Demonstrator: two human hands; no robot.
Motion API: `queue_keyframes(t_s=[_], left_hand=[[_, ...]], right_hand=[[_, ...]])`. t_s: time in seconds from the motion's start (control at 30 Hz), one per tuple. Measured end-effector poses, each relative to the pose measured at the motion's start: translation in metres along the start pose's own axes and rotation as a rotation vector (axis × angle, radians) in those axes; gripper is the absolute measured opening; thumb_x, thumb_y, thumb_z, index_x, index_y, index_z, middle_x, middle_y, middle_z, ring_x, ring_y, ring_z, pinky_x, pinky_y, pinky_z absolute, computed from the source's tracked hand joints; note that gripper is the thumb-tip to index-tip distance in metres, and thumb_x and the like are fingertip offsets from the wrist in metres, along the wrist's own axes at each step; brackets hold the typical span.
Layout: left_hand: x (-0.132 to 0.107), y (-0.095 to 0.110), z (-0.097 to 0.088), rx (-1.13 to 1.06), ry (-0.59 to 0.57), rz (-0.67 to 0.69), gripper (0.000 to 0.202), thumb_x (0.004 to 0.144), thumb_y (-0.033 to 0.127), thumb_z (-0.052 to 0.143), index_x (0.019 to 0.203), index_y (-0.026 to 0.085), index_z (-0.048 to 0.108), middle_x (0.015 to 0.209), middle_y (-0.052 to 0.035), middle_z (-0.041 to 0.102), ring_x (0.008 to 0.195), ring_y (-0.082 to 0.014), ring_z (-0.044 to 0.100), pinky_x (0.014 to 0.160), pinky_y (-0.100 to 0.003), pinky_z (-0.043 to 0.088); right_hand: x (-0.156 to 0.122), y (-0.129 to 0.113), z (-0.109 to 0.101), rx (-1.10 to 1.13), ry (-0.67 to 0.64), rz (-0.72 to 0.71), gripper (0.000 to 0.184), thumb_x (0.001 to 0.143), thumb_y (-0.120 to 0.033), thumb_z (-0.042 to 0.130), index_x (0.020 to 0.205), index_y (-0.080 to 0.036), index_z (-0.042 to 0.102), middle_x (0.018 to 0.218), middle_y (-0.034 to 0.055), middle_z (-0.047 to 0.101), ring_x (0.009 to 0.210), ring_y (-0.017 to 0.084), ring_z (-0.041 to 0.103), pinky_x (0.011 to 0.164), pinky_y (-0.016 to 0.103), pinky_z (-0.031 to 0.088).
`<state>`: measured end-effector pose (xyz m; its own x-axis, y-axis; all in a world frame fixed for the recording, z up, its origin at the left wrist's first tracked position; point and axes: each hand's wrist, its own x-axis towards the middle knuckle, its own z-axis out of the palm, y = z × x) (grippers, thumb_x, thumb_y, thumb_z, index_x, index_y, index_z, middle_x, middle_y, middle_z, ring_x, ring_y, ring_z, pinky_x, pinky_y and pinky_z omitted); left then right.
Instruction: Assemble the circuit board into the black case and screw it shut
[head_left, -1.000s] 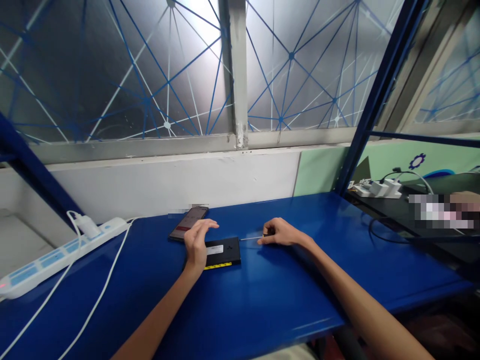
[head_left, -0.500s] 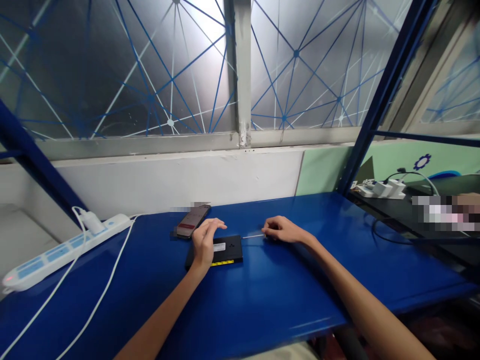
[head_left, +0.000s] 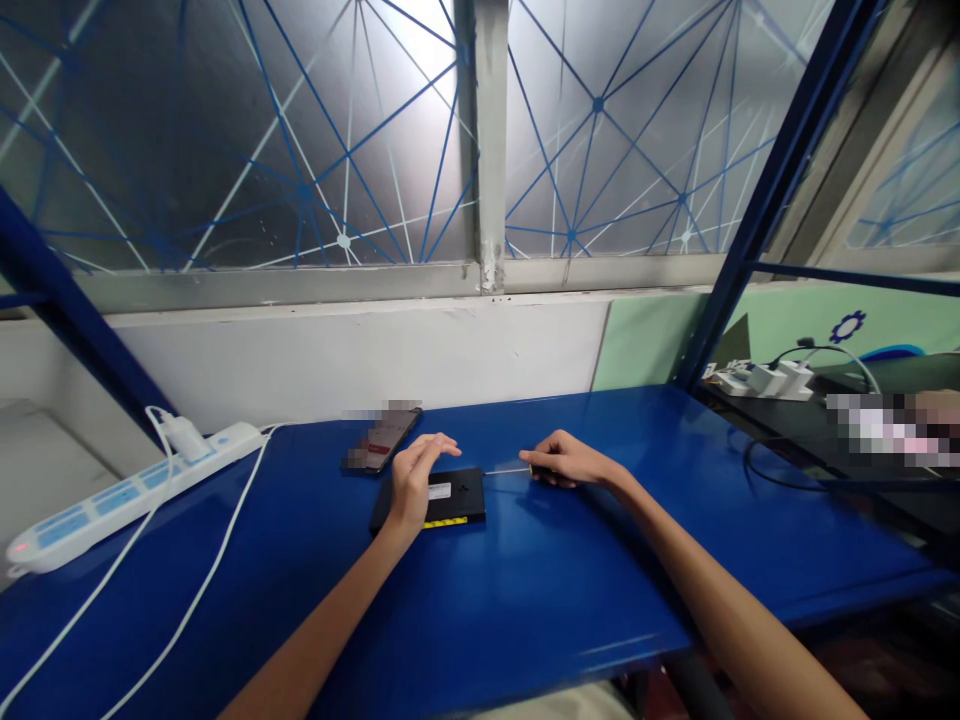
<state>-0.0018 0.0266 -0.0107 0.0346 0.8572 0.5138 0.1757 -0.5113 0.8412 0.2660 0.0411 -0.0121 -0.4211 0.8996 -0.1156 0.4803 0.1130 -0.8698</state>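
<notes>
A flat black router (head_left: 461, 492) with a white label and a row of yellow ports on its near edge lies on the blue table (head_left: 555, 600). My left hand (head_left: 412, 482) rests on its left part, fingers stretched out to the right above the top face; its underside is hidden. My right hand (head_left: 564, 460) is closed around the dark handle of a screwdriver (head_left: 508, 471), index finger lying along it. The thin metal shaft points left, its tip at the router's right edge; whether it touches I cannot tell.
Behind my left hand lies a phone (head_left: 390, 440), partly blurred out. A white power strip (head_left: 135, 495) with a plugged-in charger and cables runs along the left. Blue frame posts (head_left: 757, 220) flank the table. Another person's hand (head_left: 937, 412) shows at the far right.
My right index finger has stretched forward along the screwdriver, and more of its handle shows. My left hand and the router have hardly moved. The view has shifted slightly.
</notes>
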Motion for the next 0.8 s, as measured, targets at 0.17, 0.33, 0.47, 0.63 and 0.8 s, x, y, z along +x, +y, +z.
queue_keyframes(t_s=[0.17, 0.33, 0.47, 0.63, 0.8], left_hand=[[-0.001, 0.002, 0.004, -0.113, 0.015, -0.044, 0.048, 0.093, 0.041, 0.040, 0.066, 0.017, 0.072, 0.088, -0.0093, 0.072, 0.092, -0.0265, 0.065, 0.077, -0.035, 0.048], [0.001, 0.002, 0.003, -0.220, 0.053, -0.111, 0.058, 0.095, 0.045, 0.031, 0.064, 0.017, 0.072, 0.085, -0.0109, 0.073, 0.090, -0.0271, 0.066, 0.075, -0.036, 0.050], [0.000, 0.000, 0.002, -0.270, 0.050, -0.113, 0.061, 0.096, 0.047, 0.029, 0.063, 0.017, 0.072, 0.082, -0.0109, 0.073, 0.088, -0.0268, 0.066, 0.074, -0.036, 0.050], [0.000, 0.003, 0.002, -0.279, -0.025, -0.157, 0.065, 0.095, 0.052, 0.026, 0.066, 0.016, 0.072, 0.086, -0.0130, 0.072, 0.088, -0.0271, 0.065, 0.071, -0.036, 0.050], [0.003, 0.011, 0.002, -0.333, -0.066, -0.279, 0.073, 0.091, 0.061, 0.021, 0.067, 0.014, 0.071, 0.080, -0.0155, 0.070, 0.072, -0.0253, 0.063, 0.058, -0.034, 0.048]], right_hand=[[-0.001, -0.003, -0.001, -0.061, -0.030, -0.005, 0.056, 0.083, -0.063, 0.053, 0.061, -0.012, 0.065, 0.040, -0.0036, 0.042, 0.035, 0.007, 0.033, 0.037, 0.021, 0.026], [0.001, 0.000, -0.004, -0.119, -0.006, -0.059, 0.051, 0.081, -0.059, 0.057, 0.061, -0.012, 0.066, 0.042, -0.0035, 0.044, 0.039, 0.007, 0.033, 0.040, 0.022, 0.024], [0.003, 0.003, -0.006, -0.138, 0.037, -0.104, 0.047, 0.073, -0.059, 0.067, 0.062, -0.013, 0.064, 0.047, -0.0041, 0.046, 0.043, 0.007, 0.036, 0.042, 0.021, 0.026], [0.002, 0.003, -0.005, -0.052, -0.009, -0.062, 0.045, 0.068, -0.058, 0.072, 0.065, -0.015, 0.057, 0.050, -0.0036, 0.051, 0.039, 0.008, 0.044, 0.040, 0.021, 0.032], [0.003, 0.004, -0.002, -0.051, -0.006, -0.077, 0.043, 0.064, -0.051, 0.078, 0.069, -0.018, 0.050, 0.055, -0.0040, 0.054, 0.045, 0.008, 0.045, 0.044, 0.020, 0.034]])
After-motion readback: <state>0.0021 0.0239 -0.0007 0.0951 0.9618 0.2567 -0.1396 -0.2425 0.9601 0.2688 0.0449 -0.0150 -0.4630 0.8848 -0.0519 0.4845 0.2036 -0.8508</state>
